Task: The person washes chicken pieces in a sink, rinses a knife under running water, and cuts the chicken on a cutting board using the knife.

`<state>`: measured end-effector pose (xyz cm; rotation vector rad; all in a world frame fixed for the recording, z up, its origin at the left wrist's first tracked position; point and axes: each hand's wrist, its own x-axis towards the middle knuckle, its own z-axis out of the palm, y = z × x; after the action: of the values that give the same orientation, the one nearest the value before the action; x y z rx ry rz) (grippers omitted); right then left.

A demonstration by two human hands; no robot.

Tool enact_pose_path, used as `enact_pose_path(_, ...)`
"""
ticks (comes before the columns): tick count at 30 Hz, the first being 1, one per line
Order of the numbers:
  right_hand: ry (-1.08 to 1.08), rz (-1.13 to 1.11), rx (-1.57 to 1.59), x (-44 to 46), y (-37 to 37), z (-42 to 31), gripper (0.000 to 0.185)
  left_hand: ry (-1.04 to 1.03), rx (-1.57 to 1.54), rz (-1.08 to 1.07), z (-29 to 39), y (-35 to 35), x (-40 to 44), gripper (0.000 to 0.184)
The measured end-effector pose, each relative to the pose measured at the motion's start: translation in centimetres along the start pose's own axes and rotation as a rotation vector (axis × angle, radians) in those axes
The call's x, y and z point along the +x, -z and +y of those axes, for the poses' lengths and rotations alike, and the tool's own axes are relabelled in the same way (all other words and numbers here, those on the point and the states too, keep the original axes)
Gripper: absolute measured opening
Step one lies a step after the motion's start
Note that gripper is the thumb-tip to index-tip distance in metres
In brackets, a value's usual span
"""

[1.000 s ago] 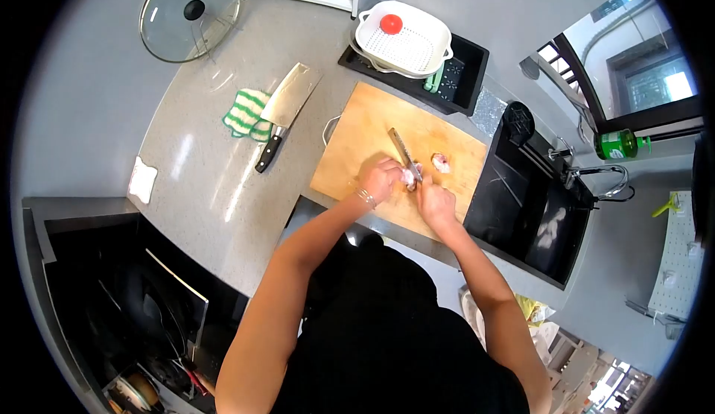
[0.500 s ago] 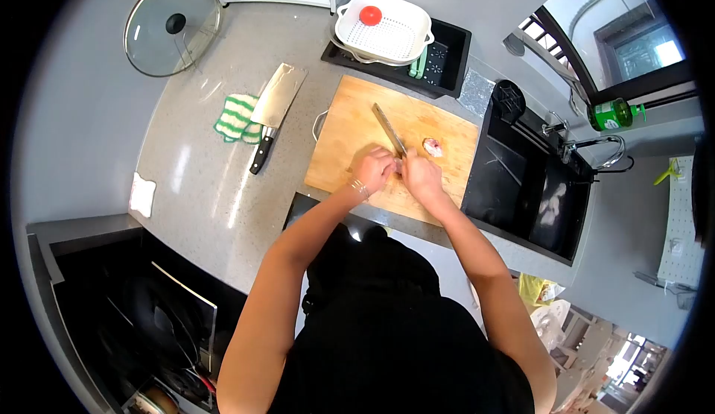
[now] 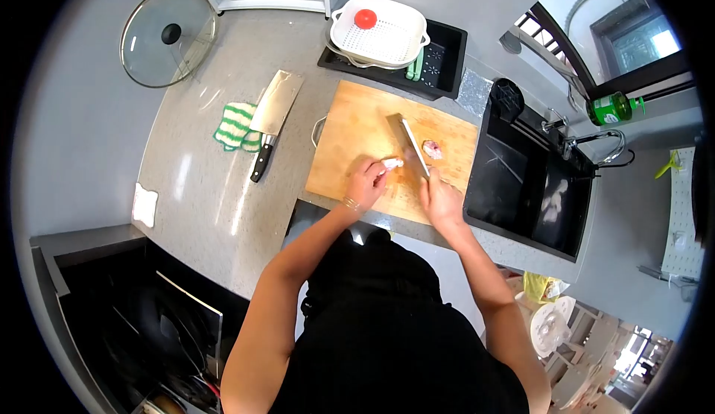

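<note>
My left hand (image 3: 366, 183) pinches a small whitish piece of food (image 3: 390, 164) over the wooden cutting board (image 3: 350, 127); its exact kind I cannot make out. In my right hand (image 3: 442, 201) is a kitchen knife (image 3: 415, 148), gripped by the handle. Its narrow blade points away from me and slightly left, apart from the whitish piece. Beyond my right hand, a pinkish-white lump (image 3: 432, 149) lies on the board's right side. A few tiny scraps lie on the wood between my hands.
Left of the board, a cleaver (image 3: 276, 108) rests partly on a green-and-white striped cloth (image 3: 238, 127). Behind are a white colander (image 3: 381, 38) with a red item (image 3: 365, 19) and a black tray (image 3: 447, 56). A black sink (image 3: 506, 190) is at right, a glass lid (image 3: 170, 56) at far left.
My hands have moved apart. The knife has come away to the right, lifted from the piece, and my left hand has shifted slightly left and down, exposing the whitish piece.
</note>
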<state>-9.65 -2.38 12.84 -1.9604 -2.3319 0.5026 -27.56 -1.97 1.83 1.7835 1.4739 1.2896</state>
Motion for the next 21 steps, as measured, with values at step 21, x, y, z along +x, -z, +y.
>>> enact_pose_path(21, 0.114, 0.267, 0.005, 2.3, -0.5, -6.2, 0.016, -0.093, 0.115, 0.053, -0.6, -0.1, 0.2, 0.007)
